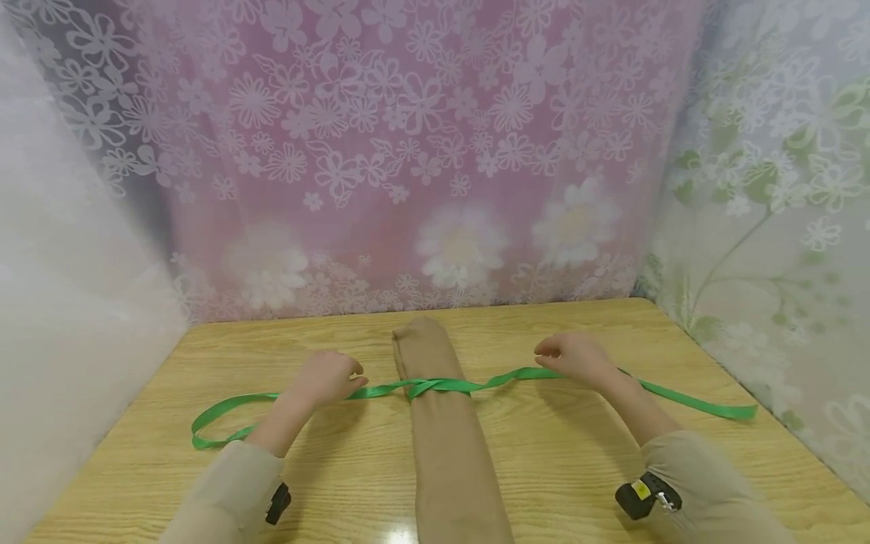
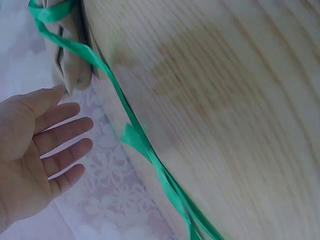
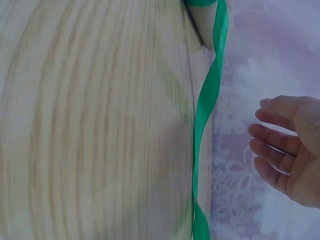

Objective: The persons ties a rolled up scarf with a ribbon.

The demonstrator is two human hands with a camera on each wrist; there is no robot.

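A long folded bundle of tan cloth [image 1: 451, 461] lies lengthwise at the middle of the table. Around it runs a green ribbon [image 1: 499, 381], crossed over itself on top, with a tail trailing out to each side. My left hand [image 1: 326, 378] hovers left of the bundle over the ribbon; in the left wrist view its relaxed fingers [image 2: 65, 135] are spread and hold nothing. To the right, my right hand [image 1: 574, 357] is above the other tail. Its fingers [image 3: 275, 140] are loosely bent and nothing lies between them in the right wrist view.
The wooden table [image 1: 564, 468] reaches back to a pink flowered curtain [image 1: 408, 151]. Pale curtains [image 1: 782, 227] flank both sides. On the left, the ribbon's tail loops back on the tabletop; on the right, it ends near the table's edge. Black wrist cameras [image 1: 646, 495] sit at both cuffs.
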